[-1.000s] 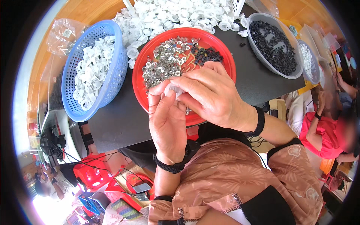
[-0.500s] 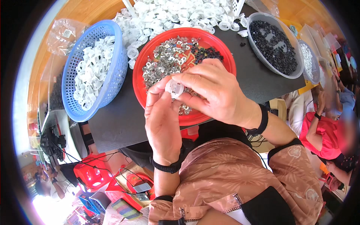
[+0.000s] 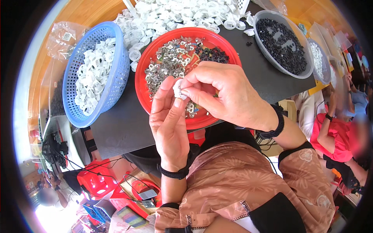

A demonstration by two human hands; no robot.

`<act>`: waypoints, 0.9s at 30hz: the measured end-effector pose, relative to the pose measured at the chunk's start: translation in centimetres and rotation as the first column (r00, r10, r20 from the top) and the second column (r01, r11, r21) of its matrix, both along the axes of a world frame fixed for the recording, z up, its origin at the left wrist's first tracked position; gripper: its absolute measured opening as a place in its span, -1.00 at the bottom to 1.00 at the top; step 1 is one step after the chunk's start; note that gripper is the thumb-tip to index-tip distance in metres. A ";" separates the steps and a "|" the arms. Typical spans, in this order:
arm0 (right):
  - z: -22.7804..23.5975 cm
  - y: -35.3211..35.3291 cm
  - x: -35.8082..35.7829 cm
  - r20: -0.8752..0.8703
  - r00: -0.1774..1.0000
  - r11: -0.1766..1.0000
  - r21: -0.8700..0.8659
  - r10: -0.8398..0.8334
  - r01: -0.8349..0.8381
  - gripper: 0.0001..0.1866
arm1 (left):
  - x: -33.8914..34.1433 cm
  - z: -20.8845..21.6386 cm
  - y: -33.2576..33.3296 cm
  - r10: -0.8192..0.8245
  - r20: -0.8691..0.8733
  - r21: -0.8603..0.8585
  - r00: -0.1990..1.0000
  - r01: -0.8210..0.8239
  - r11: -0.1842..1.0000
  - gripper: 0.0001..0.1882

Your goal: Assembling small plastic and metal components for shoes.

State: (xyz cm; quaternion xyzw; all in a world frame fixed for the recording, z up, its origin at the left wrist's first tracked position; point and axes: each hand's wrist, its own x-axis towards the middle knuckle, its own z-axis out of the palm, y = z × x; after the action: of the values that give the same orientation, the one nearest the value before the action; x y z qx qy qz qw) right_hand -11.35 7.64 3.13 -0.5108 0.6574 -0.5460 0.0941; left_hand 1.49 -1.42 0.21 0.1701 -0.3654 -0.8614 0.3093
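Note:
A small white plastic part (image 3: pixel 178 89) is pinched between both hands above the red tray (image 3: pixel 143 70). My left hand (image 3: pixel 168 120) steadies it from below with thumb and fingers. From the right, my right hand (image 3: pixel 225 93) grips it between thumb and forefinger; whatever else sits between those fingertips is hidden. Small silvery metal pieces (image 3: pixel 165 64) lie heaped in the tray. Beside them is a little pile of black pieces (image 3: pixel 213 55), partly behind my right hand.
A blue basket (image 3: pixel 123 70) of white parts stands at the left. More white parts (image 3: pixel 182 15) are heaped at the back. To the right sit a clear tub (image 3: pixel 310 66) of black pieces and another basket (image 3: pixel 326 72). Co-workers (image 3: pixel 334 136) sit at the far right.
The white part has been turned in my fingers, showing a narrower side. My left thumb has shifted lower, and my right fingers are bent more closely over the part.

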 end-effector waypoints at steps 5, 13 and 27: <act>0.0 -0.2 0.3 0.007 1.000 0.999 0.032 -0.005 0.005 -0.88 | 0.3 -0.7 0.0 0.041 0.022 -0.080 0.999 -0.039 0.996 -0.53; 0.8 0.0 0.1 0.011 0.997 0.996 0.051 0.074 -0.075 -0.87 | 1.1 -1.2 -0.1 0.129 0.061 -0.328 0.990 -0.102 0.939 -0.54; -0.1 0.5 0.7 0.138 0.982 0.991 -0.038 0.132 -0.128 -0.88 | 0.7 -1.5 0.4 0.125 -0.075 -0.362 0.989 -0.144 0.921 -0.58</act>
State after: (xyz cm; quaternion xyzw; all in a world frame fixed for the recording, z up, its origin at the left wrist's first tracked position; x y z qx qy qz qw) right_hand -10.62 8.18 3.03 -0.5142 0.6066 -0.5826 0.1681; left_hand 2.16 -1.02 -1.26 0.1125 -0.4993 -0.7587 0.4030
